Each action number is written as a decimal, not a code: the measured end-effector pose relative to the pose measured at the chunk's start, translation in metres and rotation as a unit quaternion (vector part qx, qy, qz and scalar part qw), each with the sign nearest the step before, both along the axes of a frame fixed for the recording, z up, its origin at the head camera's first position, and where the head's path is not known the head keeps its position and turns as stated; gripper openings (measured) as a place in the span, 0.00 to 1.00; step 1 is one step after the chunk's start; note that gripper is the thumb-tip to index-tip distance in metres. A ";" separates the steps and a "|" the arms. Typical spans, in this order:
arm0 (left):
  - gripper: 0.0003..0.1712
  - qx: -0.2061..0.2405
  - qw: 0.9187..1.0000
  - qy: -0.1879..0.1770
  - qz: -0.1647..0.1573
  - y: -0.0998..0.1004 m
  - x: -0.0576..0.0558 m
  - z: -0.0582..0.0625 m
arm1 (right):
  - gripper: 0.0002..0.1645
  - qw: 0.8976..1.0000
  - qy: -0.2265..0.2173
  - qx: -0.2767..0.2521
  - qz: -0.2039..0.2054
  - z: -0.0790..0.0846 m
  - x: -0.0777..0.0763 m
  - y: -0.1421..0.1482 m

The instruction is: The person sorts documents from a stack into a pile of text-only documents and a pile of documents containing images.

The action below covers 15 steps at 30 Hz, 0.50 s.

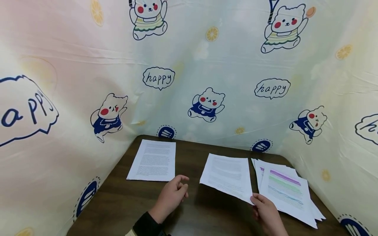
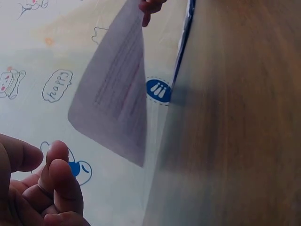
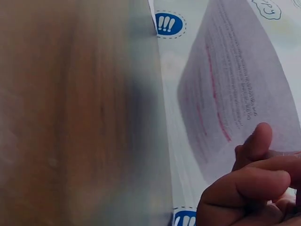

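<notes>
A printed sheet of paper [image 1: 227,175] is raised over the table, its lower right corner pinched by my right hand [image 1: 267,211]. Red lines mark the underside of this sheet [image 3: 214,89] in the right wrist view. My left hand [image 1: 171,196] hovers over the table with loosely bent fingers and holds nothing; its fingers [image 2: 66,186] are apart from the sheet in the left wrist view. Beyond the left hand lies a neat stack of printed paper [image 1: 156,160]. Beside the right hand, several fanned sheets [image 1: 284,186] show purple, green and blue highlighter marks.
The dark brown wooden table [image 1: 141,200] has rounded far corners. A patterned curtain [image 1: 183,105] with bears, lemon slices and "happy" bubbles hangs close around its back and sides.
</notes>
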<state>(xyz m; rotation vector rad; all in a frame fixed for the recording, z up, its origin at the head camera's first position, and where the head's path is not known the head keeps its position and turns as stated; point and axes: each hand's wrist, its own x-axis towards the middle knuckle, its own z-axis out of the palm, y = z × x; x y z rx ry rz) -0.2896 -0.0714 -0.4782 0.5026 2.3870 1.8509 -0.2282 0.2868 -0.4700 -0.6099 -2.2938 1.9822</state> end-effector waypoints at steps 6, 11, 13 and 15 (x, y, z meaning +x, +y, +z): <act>0.15 -0.002 1.000 0.002 0.001 -0.001 0.000 -0.002 | 0.27 0.998 -0.040 0.047 0.031 -0.003 -0.017 0.007; 0.15 -0.009 1.000 0.001 0.004 -0.001 -0.001 -0.004 | 0.33 0.995 -0.056 0.079 0.033 -0.006 -0.025 0.013; 0.15 -0.009 1.000 -0.003 0.004 0.000 -0.001 -0.005 | 0.34 0.994 -0.056 0.086 0.036 -0.007 -0.025 0.015; 0.14 -0.009 1.000 -0.005 0.003 0.001 -0.002 -0.004 | 0.36 0.993 -0.056 0.094 0.044 -0.007 -0.025 0.015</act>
